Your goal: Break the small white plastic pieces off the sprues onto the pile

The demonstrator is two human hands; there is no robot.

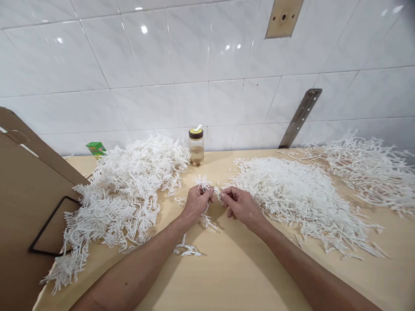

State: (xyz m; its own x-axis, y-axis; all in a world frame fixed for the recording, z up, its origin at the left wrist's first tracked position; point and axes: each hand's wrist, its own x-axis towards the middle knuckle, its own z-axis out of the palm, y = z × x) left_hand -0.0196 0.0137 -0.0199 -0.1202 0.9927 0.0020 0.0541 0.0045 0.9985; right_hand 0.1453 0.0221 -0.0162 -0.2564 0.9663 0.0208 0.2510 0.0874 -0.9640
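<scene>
**A:** White tiled wall (194,65) at the back, pale wooden table (233,276) below it. What sits on it, from the left?

**B:** A brown cardboard box (29,194) at the left edge, then a small green carton (96,149) against the wall. Next comes the left heap (126,190) of white plastic sprigs, left of centre, with one jar (196,147) with a brown lid behind its right end.

**A:** And the hands?

**B:** Both meet at the middle of the frame. The left hand (197,202) is closed around a small white sprig (205,185), its branches poking out above the fingers and a strand trailing below. The right hand (239,204) pinches the same sprig from the other side with its fingertips.

**A:** How far along would you say?

**B:** Hard to judge; I count three heaps, and I cannot tell which is worked and which is raw. The middle heap (292,194) lies just right of the hands, the far heap (369,168) at the upper right. A few loose sprigs (188,249) lie under the left forearm. My guess is that plenty remains.

**A:** Anything else?

**B:** One metal bracket (301,116) and one wooden plate (283,17) on the wall.
</scene>
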